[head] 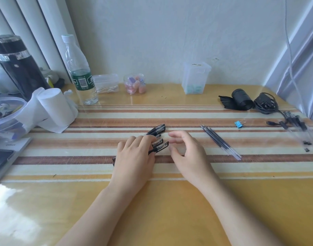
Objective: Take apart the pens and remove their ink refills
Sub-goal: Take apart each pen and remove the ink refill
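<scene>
Five pens [160, 129] lie beneath left hand [134, 157], three refills [221, 141] nearby.

Left hand [136, 153] on pens [158, 129], refills [219, 141] aside

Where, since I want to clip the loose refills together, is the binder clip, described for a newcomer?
Start at the striped cloth mat on the yellow table and follow it into its right half. Between the row of dark ink refills and the clear pen barrels lies the small blue wire-handled binder clip, the only blue thing there.
</scene>
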